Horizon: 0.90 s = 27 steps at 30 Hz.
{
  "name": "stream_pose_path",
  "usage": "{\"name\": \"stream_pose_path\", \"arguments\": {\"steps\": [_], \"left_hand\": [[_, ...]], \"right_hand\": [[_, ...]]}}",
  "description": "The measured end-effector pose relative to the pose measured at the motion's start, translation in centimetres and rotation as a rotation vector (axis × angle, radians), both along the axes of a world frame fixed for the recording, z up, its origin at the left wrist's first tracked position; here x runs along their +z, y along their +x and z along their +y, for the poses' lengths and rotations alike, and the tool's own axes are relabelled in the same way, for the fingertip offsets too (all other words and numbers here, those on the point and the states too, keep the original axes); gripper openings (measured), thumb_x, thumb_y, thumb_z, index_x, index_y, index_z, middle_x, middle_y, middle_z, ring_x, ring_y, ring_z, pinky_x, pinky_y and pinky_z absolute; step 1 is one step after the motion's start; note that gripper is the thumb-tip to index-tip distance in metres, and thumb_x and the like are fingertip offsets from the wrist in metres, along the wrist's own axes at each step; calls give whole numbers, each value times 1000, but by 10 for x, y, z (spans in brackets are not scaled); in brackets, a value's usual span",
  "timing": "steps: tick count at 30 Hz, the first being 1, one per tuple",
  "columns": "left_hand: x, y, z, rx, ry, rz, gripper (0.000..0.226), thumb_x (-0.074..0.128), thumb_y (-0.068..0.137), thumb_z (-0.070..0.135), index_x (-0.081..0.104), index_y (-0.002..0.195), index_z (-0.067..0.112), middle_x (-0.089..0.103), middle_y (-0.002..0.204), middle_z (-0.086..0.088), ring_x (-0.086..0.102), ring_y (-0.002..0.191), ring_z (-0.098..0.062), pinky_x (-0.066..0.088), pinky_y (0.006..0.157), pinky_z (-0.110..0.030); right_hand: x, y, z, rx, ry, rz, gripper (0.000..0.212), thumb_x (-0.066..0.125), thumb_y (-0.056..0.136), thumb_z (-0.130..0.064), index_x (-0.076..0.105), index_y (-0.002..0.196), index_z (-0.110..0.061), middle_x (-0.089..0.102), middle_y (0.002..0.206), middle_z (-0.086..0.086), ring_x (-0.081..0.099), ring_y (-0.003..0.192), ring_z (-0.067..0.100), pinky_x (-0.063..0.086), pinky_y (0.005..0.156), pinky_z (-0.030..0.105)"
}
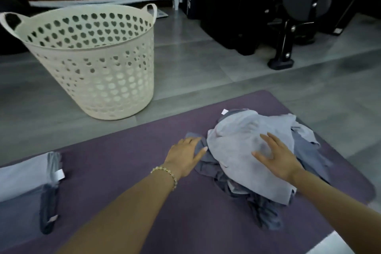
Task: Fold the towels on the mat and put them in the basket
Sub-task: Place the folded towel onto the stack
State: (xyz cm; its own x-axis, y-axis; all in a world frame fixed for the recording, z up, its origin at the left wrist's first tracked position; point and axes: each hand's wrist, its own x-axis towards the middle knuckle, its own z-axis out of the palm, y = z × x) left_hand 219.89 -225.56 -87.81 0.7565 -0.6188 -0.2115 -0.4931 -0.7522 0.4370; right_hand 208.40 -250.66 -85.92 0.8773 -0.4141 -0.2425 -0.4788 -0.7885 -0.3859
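Observation:
A crumpled pile of towels point(243, 136) lies on the purple mat point(123, 163), a pale lilac towel on top and darker grey-blue ones under it. My right hand point(276, 156) lies flat on the pale towel with fingers spread. My left hand point(186, 155), with a bead bracelet on the wrist, touches a dark towel at the pile's left edge, fingers straight. A stack of folded towels point(24, 183) sits at the mat's left end. The cream basket point(97, 64) with heart-shaped holes stands on the floor beyond the mat; I see nothing inside it.
Grey tiled floor point(206, 72) surrounds the mat. Black luggage and a black metal stand point(282, 43) occupy the far right. A white pipe point(103, 0) runs along the wall behind the basket.

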Motion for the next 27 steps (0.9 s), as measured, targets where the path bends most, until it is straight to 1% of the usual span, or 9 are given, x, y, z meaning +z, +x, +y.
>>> {"name": "stream_pose_path", "arguments": {"steps": [5, 9, 11, 16, 18, 20, 22, 24, 27], "left_hand": [[-31, -34, -76, 152, -234, 414, 53, 34, 100, 44, 32, 142, 11, 40, 145, -5, 42, 129, -24, 32, 98, -26], [-59, -56, -110, 212, -347, 541, 82, 38, 83, 68, 23, 147, 19, 29, 149, 6, 29, 139, -18, 27, 114, -37], [-71, -61, -120, 308, -428, 559, 93, 41, 76, 72, 21, 148, 17, 27, 150, 2, 28, 140, -22, 31, 113, -43], [-64, -70, -133, 622, -658, 673, 69, 56, 91, 42, 24, 148, 20, 28, 149, -6, 37, 133, -24, 42, 105, -45], [-60, -76, -133, 581, -697, 650, 61, 56, 92, 37, 32, 144, 18, 39, 143, -4, 46, 121, -16, 45, 99, -30], [-50, -83, -131, 520, -710, 633, 57, 56, 93, 32, 34, 143, 16, 46, 135, -2, 46, 108, -8, 43, 77, -8], [-43, -87, -131, 484, -707, 610, 57, 56, 93, 30, 34, 144, 17, 46, 132, -4, 44, 106, -7, 41, 63, -2], [-37, -92, -129, 445, -703, 580, 55, 57, 93, 30, 36, 143, 20, 44, 132, -5, 46, 103, -7, 42, 64, -2], [-36, -99, -126, 285, -622, 449, 48, 57, 90, 46, 44, 135, 34, 38, 130, -1, 45, 108, -9, 37, 88, -7]], "right_hand": [[-29, -35, -40, -295, 229, -92, 85, 68, 78, -53, 32, 146, -17, 27, 153, 5, 33, 137, 29, 36, 108, 48], [-57, -56, -61, -430, 384, -190, 86, 68, 58, -77, 53, 118, -17, 58, 113, 5, 61, 100, 26, 54, 81, 43], [-53, -58, -58, -480, 433, -251, 65, 76, 70, -55, 50, 110, -12, 56, 93, 5, 61, 87, 26, 53, 70, 41], [-46, -56, -53, -607, 604, -360, 36, 78, 77, -26, 54, 94, -4, 51, 71, 5, 56, 70, 23, 51, 73, 42], [-43, -59, -54, -588, 662, -357, 33, 78, 77, -25, 58, 88, -2, 51, 63, 4, 54, 60, 19, 48, 66, 34], [-38, -63, -51, -563, 692, -325, 35, 79, 77, -26, 57, 89, -3, 54, 64, 4, 56, 59, 18, 48, 59, 28], [-37, -70, -47, -550, 711, -276, 31, 79, 77, -23, 55, 86, -5, 57, 66, 5, 59, 58, 14, 48, 54, 23], [-37, -75, -41, -549, 765, -269, 24, 77, 80, -14, 55, 77, -5, 57, 64, 7, 58, 48, 6, 48, 50, 21], [-32, -76, -32, -526, 873, -342, 22, 72, 84, -12, 56, 71, -4, 51, 59, 9, 47, 44, 9, 43, 48, 21]]}}
